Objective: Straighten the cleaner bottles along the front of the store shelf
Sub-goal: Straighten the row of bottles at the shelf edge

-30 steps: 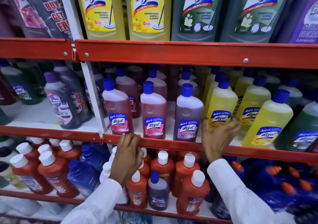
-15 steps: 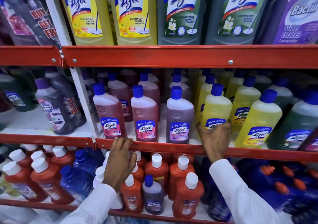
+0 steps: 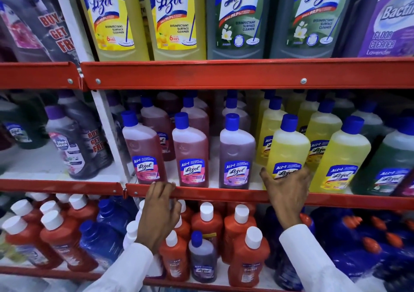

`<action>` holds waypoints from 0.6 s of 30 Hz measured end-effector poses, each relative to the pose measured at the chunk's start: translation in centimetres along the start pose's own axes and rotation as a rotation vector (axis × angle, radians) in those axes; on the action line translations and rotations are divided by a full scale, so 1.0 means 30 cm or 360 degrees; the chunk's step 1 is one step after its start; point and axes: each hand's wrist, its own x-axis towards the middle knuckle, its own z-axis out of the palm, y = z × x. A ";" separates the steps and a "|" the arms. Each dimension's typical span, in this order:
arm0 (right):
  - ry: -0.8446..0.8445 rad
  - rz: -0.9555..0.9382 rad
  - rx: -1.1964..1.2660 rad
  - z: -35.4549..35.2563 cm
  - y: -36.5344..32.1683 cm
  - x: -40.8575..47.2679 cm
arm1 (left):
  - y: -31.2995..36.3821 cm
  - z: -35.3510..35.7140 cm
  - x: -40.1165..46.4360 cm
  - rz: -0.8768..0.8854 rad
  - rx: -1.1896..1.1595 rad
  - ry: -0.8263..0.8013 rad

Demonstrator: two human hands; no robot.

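step: right hand fingers wrapped round yellow bottle base | left hand fingers curled, empty, on shelf edge | next: likely square label forward

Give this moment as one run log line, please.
left hand: resting on red shelf edge | right hand: gripping yellow bottle base

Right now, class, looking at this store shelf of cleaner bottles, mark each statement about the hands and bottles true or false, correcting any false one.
1. The right hand wraps the base of a yellow plastic bottle with a blue cap. True.
2. The left hand lifts a pink bottle. False: its fingers rest on the red metal shelf edge.
3. The front-row middle-shelf bottles have white caps. False: blue.
4. Orange bottles with white caps stand on the shelf below. True.
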 end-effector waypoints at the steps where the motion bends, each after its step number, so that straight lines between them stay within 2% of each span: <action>1: 0.0006 -0.0002 0.0006 -0.003 0.001 -0.008 | -0.003 -0.003 0.001 0.0011 0.0006 -0.0007; 4: 0.0165 -0.0067 0.0101 -0.034 -0.011 -0.068 | -0.008 -0.018 0.007 0.0052 0.0014 -0.0042; 6: 0.0331 -0.0254 0.0316 -0.061 -0.039 -0.141 | -0.012 -0.032 0.014 0.0069 0.0001 -0.0050; 8: 0.0340 -0.0451 0.0530 -0.068 -0.075 -0.217 | -0.006 -0.049 0.025 -0.0001 -0.0107 -0.0030; 10: 0.0128 -0.0616 0.0616 -0.036 -0.103 -0.267 | 0.005 -0.061 0.045 -0.0102 -0.0280 0.0028; 13: -0.0375 -0.0786 0.0454 0.063 -0.128 -0.315 | 0.017 -0.057 0.068 -0.0144 -0.0454 0.0074; 15: -0.0621 -0.0744 0.0283 0.131 -0.138 -0.335 | 0.017 -0.050 0.076 -0.0129 -0.0526 0.0051; 18: -0.0803 -0.0656 0.0078 0.198 -0.142 -0.330 | 0.014 -0.040 0.085 -0.0088 -0.0550 0.0036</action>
